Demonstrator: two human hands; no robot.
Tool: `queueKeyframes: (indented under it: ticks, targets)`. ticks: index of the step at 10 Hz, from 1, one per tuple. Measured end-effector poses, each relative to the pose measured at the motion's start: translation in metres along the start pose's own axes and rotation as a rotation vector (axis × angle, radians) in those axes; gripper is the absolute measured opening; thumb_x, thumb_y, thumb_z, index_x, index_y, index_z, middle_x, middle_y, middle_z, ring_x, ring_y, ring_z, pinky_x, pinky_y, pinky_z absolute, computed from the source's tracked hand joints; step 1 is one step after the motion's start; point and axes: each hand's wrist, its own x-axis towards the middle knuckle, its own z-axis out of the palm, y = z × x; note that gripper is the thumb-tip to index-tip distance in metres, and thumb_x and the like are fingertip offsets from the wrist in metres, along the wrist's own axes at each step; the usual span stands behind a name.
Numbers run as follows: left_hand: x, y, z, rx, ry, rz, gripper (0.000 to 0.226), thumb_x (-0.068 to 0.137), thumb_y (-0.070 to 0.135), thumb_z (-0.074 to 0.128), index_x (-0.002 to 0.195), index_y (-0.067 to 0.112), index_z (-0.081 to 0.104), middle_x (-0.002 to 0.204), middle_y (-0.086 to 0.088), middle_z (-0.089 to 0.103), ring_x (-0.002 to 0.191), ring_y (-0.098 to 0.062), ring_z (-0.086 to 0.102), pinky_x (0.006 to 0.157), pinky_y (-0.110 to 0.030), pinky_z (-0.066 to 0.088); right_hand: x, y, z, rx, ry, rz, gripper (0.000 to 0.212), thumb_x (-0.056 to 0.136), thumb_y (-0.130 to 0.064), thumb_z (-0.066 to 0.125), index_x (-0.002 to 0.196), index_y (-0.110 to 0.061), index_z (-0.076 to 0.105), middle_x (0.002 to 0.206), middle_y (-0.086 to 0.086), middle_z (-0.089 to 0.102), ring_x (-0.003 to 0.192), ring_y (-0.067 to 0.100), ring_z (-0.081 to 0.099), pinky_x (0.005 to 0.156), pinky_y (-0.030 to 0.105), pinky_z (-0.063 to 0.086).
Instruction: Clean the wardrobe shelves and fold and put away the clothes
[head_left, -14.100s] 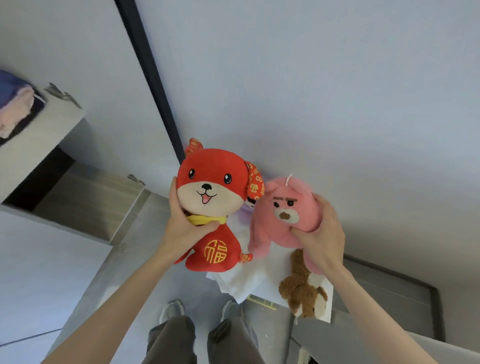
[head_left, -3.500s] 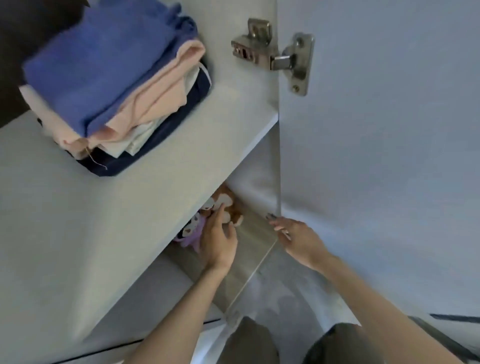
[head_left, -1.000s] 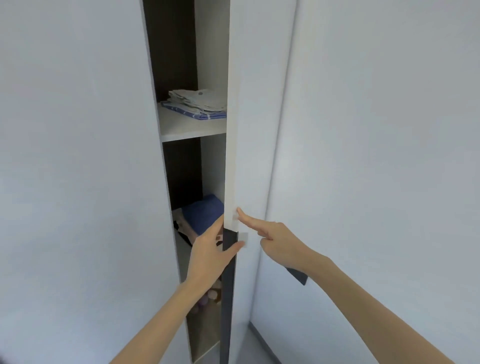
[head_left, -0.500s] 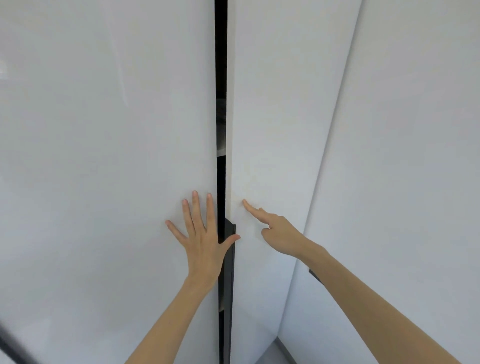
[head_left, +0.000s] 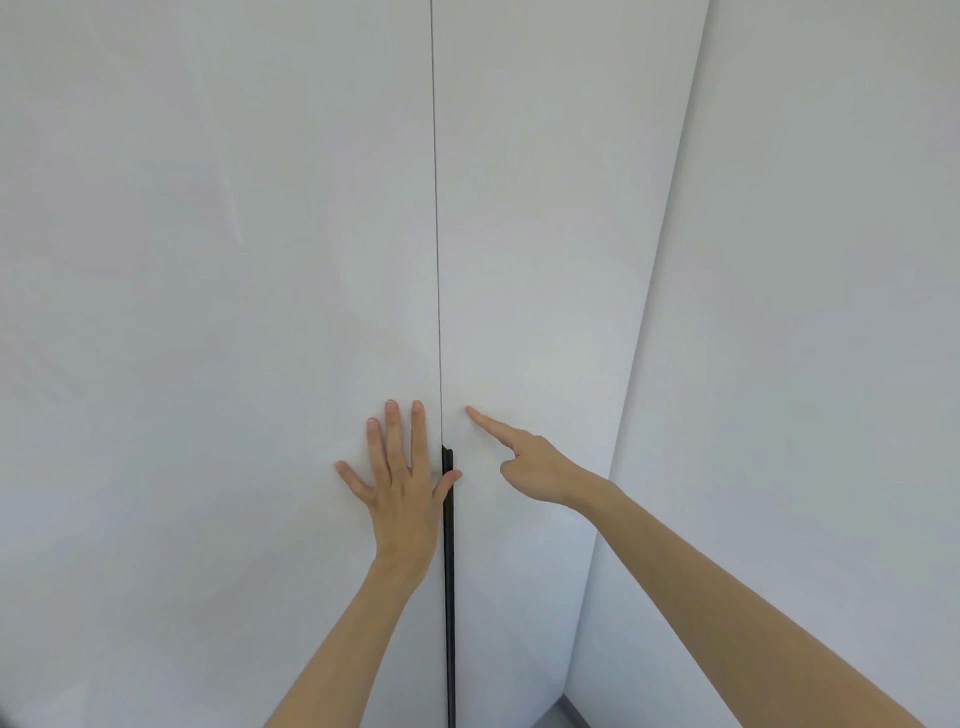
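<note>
Head view, centre: two white wardrobe doors — left door (head_left: 218, 312), right door (head_left: 540, 260) — meet at a thin seam. Left hand (head_left: 397, 486) lies flat, grip open, beside the black handle strip (head_left: 448, 597). Right hand (head_left: 535, 465) — forefinger extended, remaining fingers curled, holding nothing — touches the right door.

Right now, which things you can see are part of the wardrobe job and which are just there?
Part of the job:
left wardrobe door
right wardrobe door
black handle strip
left hand, flat on the left door
right hand, one finger on the right door

Just there:
side wall
floor corner
</note>
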Motion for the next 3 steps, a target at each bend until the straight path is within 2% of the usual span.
queueKeyframes:
  ticks: [1,2,3]
  targets:
    - [-0.007,0.002,-0.001,-0.068,0.026,0.001,0.101,0.077,0.058,0.068,0.154,0.018,0.015,0.162,-0.008,-0.005,0.149,-0.026,-0.006,0.109,-0.066,-0.003,-0.016,0.003,-0.003,0.012,0.046,-0.021,0.078,0.086,0.003,0.035,0.148,-0.045,0.028,0.157,-0.019,0.022,0.143,0.006,0.025,0.097,0.017,0.031]
    - [-0.002,0.003,-0.016,-0.174,-0.007,0.042,0.085,0.087,0.037,0.058,0.155,0.016,0.011,0.162,-0.007,-0.001,0.149,-0.028,-0.002,0.111,-0.064,-0.005,-0.056,-0.003,-0.016,0.078,0.189,-0.015,0.057,0.094,-0.005,0.042,0.135,-0.043,0.048,0.142,-0.021,0.046,0.129,0.006,0.044,0.086,0.014,0.040]
    - [-0.050,-0.013,-0.022,-0.295,-0.028,0.193,0.073,0.083,0.028,0.041,0.153,0.017,0.021,0.162,0.000,0.009,0.149,-0.023,0.008,0.116,-0.057,0.001,-0.118,-0.025,-0.045,0.320,0.519,-0.133,0.038,0.096,-0.010,0.054,0.115,-0.042,0.063,0.113,-0.020,0.068,0.104,0.005,0.063,0.087,0.024,0.048]
